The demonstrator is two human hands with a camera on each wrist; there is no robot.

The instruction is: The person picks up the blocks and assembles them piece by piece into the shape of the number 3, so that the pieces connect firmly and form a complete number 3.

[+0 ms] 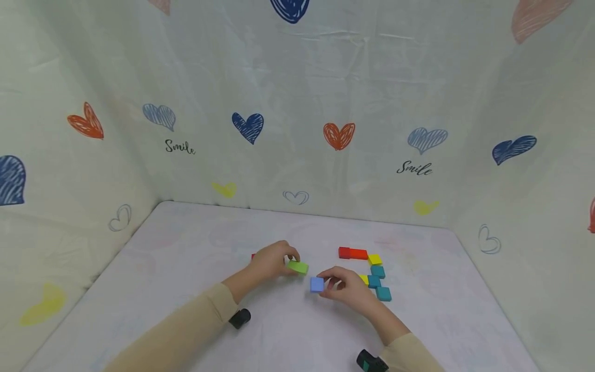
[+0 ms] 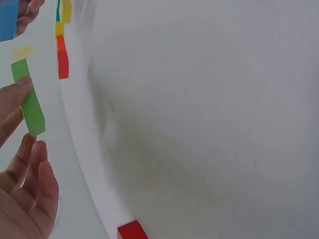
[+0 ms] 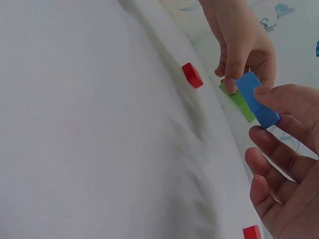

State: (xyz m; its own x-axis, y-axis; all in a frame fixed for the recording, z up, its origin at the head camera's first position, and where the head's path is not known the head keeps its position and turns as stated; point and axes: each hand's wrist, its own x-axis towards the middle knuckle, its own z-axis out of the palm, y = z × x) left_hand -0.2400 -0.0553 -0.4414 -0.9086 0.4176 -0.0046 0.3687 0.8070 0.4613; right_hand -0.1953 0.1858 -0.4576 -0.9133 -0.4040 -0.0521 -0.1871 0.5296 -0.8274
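My left hand (image 1: 274, 259) pinches a light green block (image 1: 299, 267) between thumb and fingers. In the left wrist view this green block (image 2: 31, 102) is long and flat-sided, held clear of the table. A blue block (image 1: 317, 284) is pinched by my right hand (image 1: 345, 288), whose other fingers are loosely bent in the right wrist view. The two blocks are close together but apart in the head view. Just behind the left hand lies a red block (image 1: 253, 256), mostly hidden there; it shows whole in the right wrist view (image 3: 192, 75).
Right of the hands, a bent line of blocks lies on the white table (image 1: 297, 336): red (image 1: 344, 252), orange-red (image 1: 359, 254), yellow (image 1: 374, 259) and several teal ones (image 1: 384, 294). Another yellow block (image 1: 364, 279) is partly hidden by the right hand. A heart-printed curtain (image 1: 297, 93) surrounds the table.
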